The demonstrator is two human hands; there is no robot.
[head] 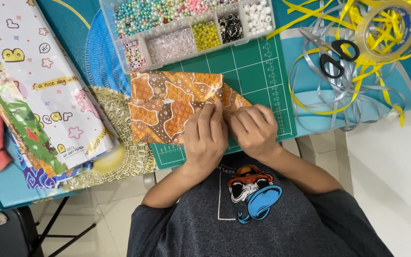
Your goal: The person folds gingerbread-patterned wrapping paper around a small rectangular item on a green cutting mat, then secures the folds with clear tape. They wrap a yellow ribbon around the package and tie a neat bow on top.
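Patterned orange paper (172,104): thin, light, creases easily; left hand (205,138) and right hand (254,129) pinch its 3 o'clock fold on the green mat (258,71).

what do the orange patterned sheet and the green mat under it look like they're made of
The orange patterned sheet looks like thin printed paper: it holds sharp creases where the left hand and right hand press it. Its finish seems slightly glossy. The green mat looks like matte rubbery plastic, flat, with printed grid lines.
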